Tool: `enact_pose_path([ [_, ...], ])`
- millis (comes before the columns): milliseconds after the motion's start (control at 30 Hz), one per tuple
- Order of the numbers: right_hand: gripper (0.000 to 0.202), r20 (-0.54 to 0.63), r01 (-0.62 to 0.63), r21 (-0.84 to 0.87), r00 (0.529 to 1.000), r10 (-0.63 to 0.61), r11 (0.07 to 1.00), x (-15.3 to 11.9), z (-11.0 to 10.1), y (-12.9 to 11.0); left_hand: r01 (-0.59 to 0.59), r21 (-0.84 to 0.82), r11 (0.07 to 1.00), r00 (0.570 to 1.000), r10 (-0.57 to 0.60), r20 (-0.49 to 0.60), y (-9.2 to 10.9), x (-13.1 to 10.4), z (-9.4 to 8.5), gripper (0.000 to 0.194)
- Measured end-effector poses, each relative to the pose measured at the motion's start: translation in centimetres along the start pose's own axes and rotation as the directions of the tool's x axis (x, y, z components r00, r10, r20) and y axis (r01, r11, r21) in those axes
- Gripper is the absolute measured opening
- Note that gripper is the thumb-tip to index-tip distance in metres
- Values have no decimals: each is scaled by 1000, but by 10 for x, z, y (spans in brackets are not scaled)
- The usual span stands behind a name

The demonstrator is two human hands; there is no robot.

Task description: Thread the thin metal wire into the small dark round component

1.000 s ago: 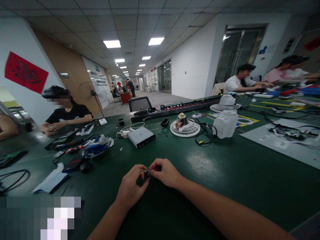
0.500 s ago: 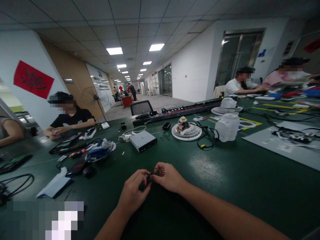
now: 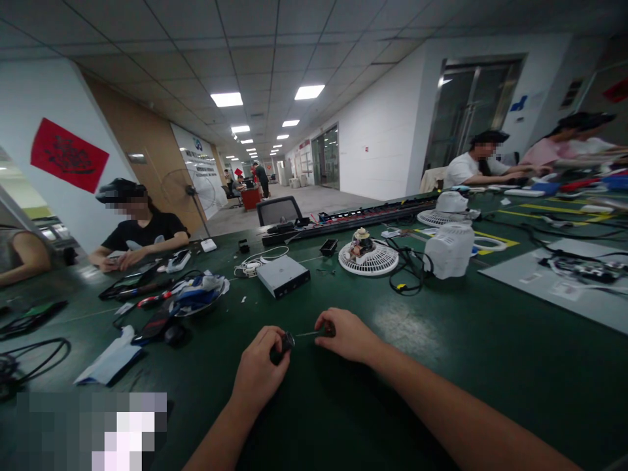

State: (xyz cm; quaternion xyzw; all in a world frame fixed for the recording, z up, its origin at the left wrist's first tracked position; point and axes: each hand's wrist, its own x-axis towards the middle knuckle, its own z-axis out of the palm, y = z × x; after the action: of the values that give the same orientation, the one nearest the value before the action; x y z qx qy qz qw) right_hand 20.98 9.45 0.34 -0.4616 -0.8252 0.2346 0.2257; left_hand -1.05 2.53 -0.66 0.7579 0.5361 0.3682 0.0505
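My left hand [image 3: 262, 363] is closed around a small dark cylinder [image 3: 282, 348], whose round, ring-like end faces right. A short way to the right, my right hand [image 3: 346, 335] pinches a thin metal-shafted tool [image 3: 308, 334]. Its shaft points left at the cylinder, with a small gap between them; the fingers hide most of its other end, so its kind is unclear. Both hands are just above the green table [image 3: 314, 405].
Beyond my hands lie a silver disc drive [image 3: 283, 276], a small black tray [image 3: 328, 246], and a white fan grille with a motor [image 3: 367, 255]. A white housing [image 3: 447, 250] stands right. Tools and a blue bundle [image 3: 199, 294] lie left. Other people [image 3: 142, 222] sit around the table.
My hands have moved apart. The right hand has drawn back to the right and up, and the metal shaft now shows. The cylinder has shifted slightly left with my left hand.
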Motion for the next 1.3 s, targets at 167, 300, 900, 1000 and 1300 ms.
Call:
enact_pose_path([
  [167,12,-31,115,-32,993,-116,993,-3,-1,-6,3,4,1000,1000,-3,2,-1,0,3,23],
  [300,14,-13,167,-98,985,-170,981,-6,-3,-10,-38,-42,998,998,40,44,0,-2,2,24],
  [900,20,-23,124,-239,991,-133,963,-10,-8,-17,-54,-42,998,998,55,29,7,-1,-1,21],
  [1000,18,-2,185,-178,982,-189,966,-10,-8,-17,-41,-37,998,999,41,11,5,-1,-1,22],
  [1300,20,-30,115,-226,992,-125,967,-10,-6,-20,-84,-52,995,995,87,50,8,-2,2,21],
])
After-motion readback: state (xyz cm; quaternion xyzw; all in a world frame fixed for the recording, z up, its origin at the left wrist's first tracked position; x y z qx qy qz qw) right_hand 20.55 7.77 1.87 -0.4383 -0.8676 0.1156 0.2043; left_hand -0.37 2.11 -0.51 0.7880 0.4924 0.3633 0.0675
